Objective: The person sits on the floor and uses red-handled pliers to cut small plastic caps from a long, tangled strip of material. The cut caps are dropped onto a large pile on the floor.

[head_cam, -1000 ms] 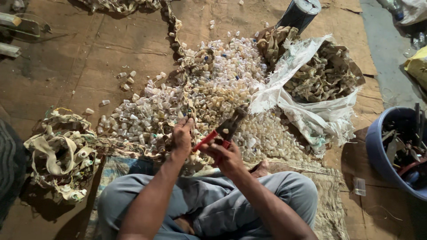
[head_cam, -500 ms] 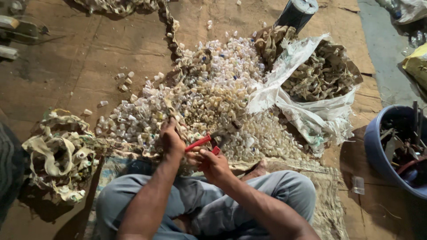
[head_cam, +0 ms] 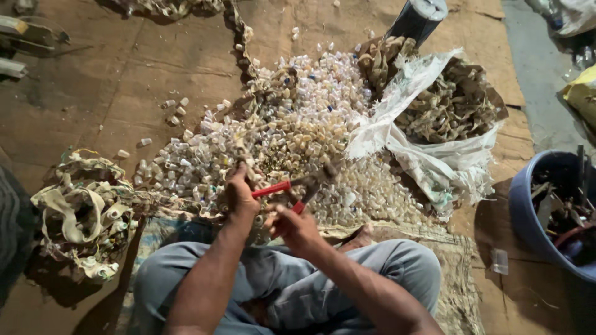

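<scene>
Presently the left hand (head_cam: pixel 241 193) is clenched, its fingers (head_cam: pixel 236 175) wrapped round a strand of the dirty webbing strip (head_cam: pixel 245 154) that rises toward 12 o'clock across the pile. The right hand (head_cam: pixel 292 224) grasps the red-handled cutters (head_cam: pixel 297 186): fingers curled about the lower red handle, the upper handle lying against the left hand's knuckles, handles spread apart. The tool's dark head points toward 2 o'clock and sits over the heap; whether its blades touch the strip cannot be told through the blur.

The heap of small pale plastic caps (head_cam: pixel 292 133) spreads over the cardboard floor covering (head_cam: pixel 105 80) directly at 12 o'clock from the hands, with a few strays toward 10 o'clock.

Containers: a torn white woven sack (head_cam: pixel 428 155) at 2 o'clock lies open and holds a mass of tan fabric scraps (head_cam: pixel 456 108). A blue plastic tub (head_cam: pixel 528 205) at 3 o'clock, partly out of view, holds dark metal oddments, not identifiable. A dark cylinder (head_cam: pixel 417 20) stands at 1 o'clock behind the sack.

At 9 o'clock a tangled bundle of webbing (head_cam: pixel 84 214) with caps still attached lies on the floor. The person sits cross-legged in grey trousers (head_cam: pixel 279 279)
</scene>
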